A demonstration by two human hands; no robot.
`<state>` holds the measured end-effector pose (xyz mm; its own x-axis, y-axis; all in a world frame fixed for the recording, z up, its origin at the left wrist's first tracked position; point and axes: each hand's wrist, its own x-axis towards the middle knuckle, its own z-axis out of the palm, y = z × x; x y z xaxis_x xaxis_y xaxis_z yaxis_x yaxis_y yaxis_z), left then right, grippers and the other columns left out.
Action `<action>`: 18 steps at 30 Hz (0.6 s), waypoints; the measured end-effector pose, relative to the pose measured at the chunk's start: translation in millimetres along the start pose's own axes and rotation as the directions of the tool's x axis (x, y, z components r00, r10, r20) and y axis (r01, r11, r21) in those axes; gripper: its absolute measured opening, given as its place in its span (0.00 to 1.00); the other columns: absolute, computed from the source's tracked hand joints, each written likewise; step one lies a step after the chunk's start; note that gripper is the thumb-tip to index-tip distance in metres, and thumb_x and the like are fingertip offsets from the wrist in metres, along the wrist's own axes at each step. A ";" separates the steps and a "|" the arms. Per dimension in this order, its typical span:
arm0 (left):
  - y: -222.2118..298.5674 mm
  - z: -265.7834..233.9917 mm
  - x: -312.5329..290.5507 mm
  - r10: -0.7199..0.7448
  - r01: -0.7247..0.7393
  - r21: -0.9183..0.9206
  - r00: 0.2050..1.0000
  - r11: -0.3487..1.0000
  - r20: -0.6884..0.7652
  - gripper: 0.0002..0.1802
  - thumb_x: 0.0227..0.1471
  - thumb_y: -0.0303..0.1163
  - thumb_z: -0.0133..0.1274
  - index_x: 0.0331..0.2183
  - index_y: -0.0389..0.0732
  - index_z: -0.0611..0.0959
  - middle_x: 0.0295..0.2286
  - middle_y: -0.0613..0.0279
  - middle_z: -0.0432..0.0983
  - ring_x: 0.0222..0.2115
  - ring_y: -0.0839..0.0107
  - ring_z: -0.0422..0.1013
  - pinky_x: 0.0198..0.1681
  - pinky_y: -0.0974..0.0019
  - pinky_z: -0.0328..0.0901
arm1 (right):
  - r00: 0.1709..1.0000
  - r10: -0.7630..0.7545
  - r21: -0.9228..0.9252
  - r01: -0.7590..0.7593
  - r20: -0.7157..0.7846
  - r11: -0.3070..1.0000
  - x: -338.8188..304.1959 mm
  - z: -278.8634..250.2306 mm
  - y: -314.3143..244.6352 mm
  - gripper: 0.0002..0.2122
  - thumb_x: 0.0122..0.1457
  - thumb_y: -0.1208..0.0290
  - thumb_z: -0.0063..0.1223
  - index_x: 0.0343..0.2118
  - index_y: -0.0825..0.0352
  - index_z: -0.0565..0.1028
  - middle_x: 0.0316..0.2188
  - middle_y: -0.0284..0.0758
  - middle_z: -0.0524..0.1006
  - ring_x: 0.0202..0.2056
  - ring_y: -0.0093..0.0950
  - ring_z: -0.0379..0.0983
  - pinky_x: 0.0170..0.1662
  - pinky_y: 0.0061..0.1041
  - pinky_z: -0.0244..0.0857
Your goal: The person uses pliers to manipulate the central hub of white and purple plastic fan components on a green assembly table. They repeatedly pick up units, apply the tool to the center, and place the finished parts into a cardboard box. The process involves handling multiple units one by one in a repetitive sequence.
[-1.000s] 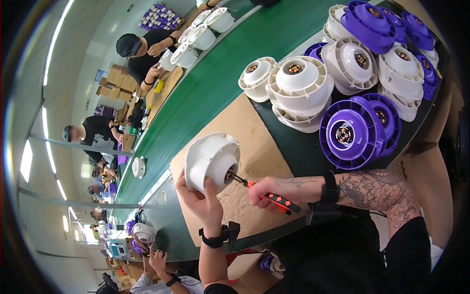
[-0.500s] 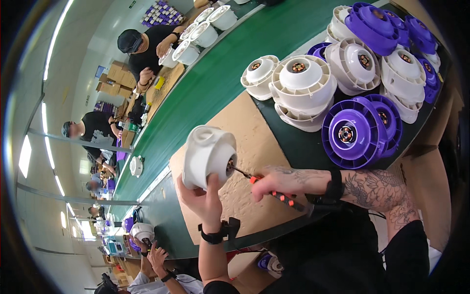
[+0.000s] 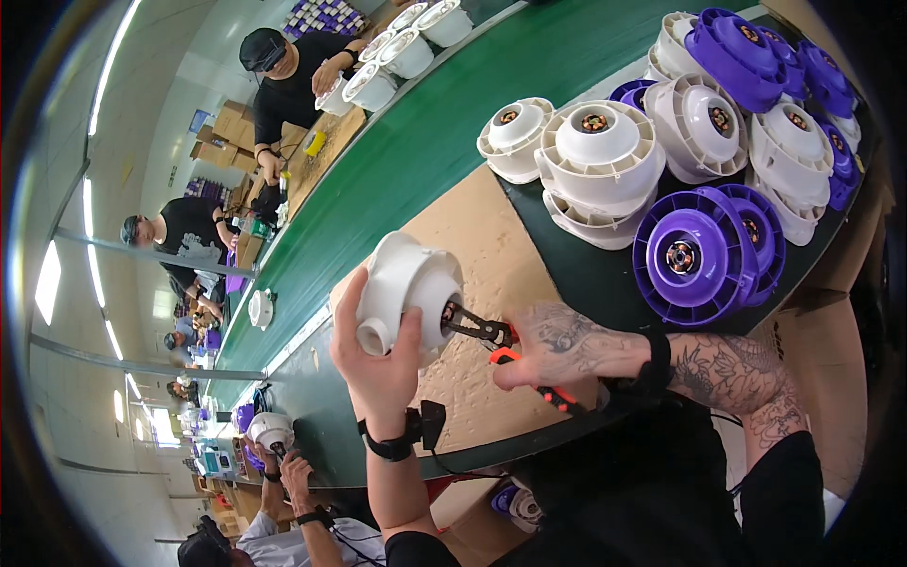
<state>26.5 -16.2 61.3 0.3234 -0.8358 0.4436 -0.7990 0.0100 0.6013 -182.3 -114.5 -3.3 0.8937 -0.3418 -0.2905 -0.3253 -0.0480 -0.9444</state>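
Note:
My left hand [image 3: 380, 364] is closed round a white plastic fan housing [image 3: 408, 269], held tilted above a brown cardboard sheet [image 3: 491, 402]. A short round spout juts from the housing beside my palm. On the side facing right, the housing has a round opening with a small dark part inside. My right hand [image 3: 548, 350] grips a pair of pliers [image 3: 488, 331] with dark jaws and red-and-black handles. The jaws stand somewhat apart, their tips at that opening. Exactly what they touch inside is too small to tell.
Stacked white housings [image 3: 603, 156] and purple housings [image 3: 682, 257] with copper-wound centres crowd the right of the table. Beyond the cardboard runs a green conveyor belt [image 3: 378, 175] carrying one white part [image 3: 261, 309]. Co-workers sit across it, and another person works at lower left.
The pliers have turned in my right hand, and their jaws now show spread. My left hand has rotated the housing, bringing its spout into view. The whole view has shifted slightly.

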 end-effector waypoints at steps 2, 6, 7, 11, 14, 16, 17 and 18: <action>-20.1 13.4 -13.3 -0.013 -0.012 -0.136 0.983 0.991 -0.184 0.44 0.48 0.27 0.66 0.64 0.32 0.66 0.53 0.46 0.73 0.54 0.58 0.71 0.59 0.56 0.65 | 0.985 -0.027 0.310 -0.027 0.169 0.950 -0.5 -5.6 2.8 0.19 0.49 0.59 0.62 0.36 0.70 0.73 0.24 0.35 0.73 0.22 0.26 0.72 0.30 0.28 0.68; -49.8 30.9 -45.6 0.030 -0.077 -0.175 0.966 0.981 -0.256 0.39 0.56 0.28 0.62 0.64 0.27 0.65 0.58 0.45 0.68 0.56 0.59 0.69 0.60 0.56 0.64 | 0.980 -0.175 0.517 0.100 0.098 0.850 -5.5 -8.9 0.2 0.19 0.47 0.56 0.61 0.33 0.68 0.74 0.22 0.29 0.67 0.25 0.26 0.69 0.29 0.25 0.64; -54.5 30.8 -47.2 -0.026 -0.042 -0.243 0.962 0.969 -0.271 0.39 0.57 0.28 0.61 0.64 0.27 0.64 0.58 0.45 0.68 0.56 0.59 0.69 0.60 0.57 0.64 | 0.988 -0.137 0.461 0.089 0.072 0.883 -9.5 -8.0 -2.2 0.20 0.47 0.55 0.61 0.34 0.69 0.74 0.23 0.30 0.68 0.25 0.26 0.69 0.29 0.26 0.64; -57.7 20.7 -34.5 -0.228 0.058 -0.530 0.938 0.846 -0.261 0.36 0.60 0.24 0.57 0.65 0.26 0.63 0.56 0.46 0.70 0.54 0.62 0.71 0.57 0.60 0.68 | 0.998 -0.057 0.160 0.055 0.008 0.986 -6.5 -3.0 -0.4 0.25 0.46 0.53 0.63 0.36 0.74 0.74 0.25 0.41 0.75 0.29 0.36 0.76 0.35 0.33 0.69; -43.3 0.9 -22.8 -0.257 0.106 -0.539 0.943 0.835 -0.213 0.35 0.60 0.24 0.56 0.64 0.26 0.64 0.54 0.46 0.72 0.51 0.65 0.73 0.54 0.62 0.70 | 0.987 -0.113 -0.292 0.076 -0.112 0.953 -5.5 10.4 1.2 0.24 0.45 0.56 0.64 0.35 0.74 0.71 0.24 0.50 0.76 0.34 0.47 0.79 0.39 0.41 0.71; -36.4 -8.4 -20.9 -0.225 0.121 -0.460 0.958 0.880 -0.178 0.33 0.60 0.24 0.55 0.63 0.25 0.65 0.52 0.46 0.75 0.49 0.66 0.75 0.53 0.63 0.71 | 0.929 -0.275 -0.423 0.151 -0.247 0.893 -9.0 10.9 2.7 0.23 0.44 0.59 0.64 0.34 0.75 0.71 0.21 0.48 0.77 0.30 0.47 0.79 0.38 0.41 0.72; -32.7 -11.5 -20.8 -0.210 0.127 -0.418 0.965 0.900 -0.158 0.33 0.60 0.23 0.55 0.63 0.25 0.66 0.51 0.46 0.76 0.47 0.66 0.76 0.52 0.64 0.72 | 0.884 -0.357 -0.489 0.177 -0.303 0.854 -10.6 11.2 3.1 0.22 0.44 0.61 0.64 0.34 0.76 0.71 0.19 0.47 0.77 0.28 0.47 0.80 0.38 0.41 0.73; -29.3 -12.2 -22.2 -0.206 0.135 -0.381 0.967 0.915 -0.150 0.32 0.58 0.24 0.57 0.61 0.25 0.70 0.49 0.46 0.77 0.47 0.66 0.76 0.51 0.63 0.72 | 0.867 -0.374 -0.486 0.184 -0.329 0.855 -12.9 9.4 0.8 0.21 0.41 0.63 0.64 0.33 0.73 0.70 0.20 0.45 0.77 0.28 0.47 0.79 0.38 0.42 0.72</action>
<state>48.9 8.7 41.9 0.5529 -0.7283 0.4049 -0.4936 0.1052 0.8633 -191.2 -101.3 -1.7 0.7948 -0.5875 0.1521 -0.2633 -0.5597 -0.7857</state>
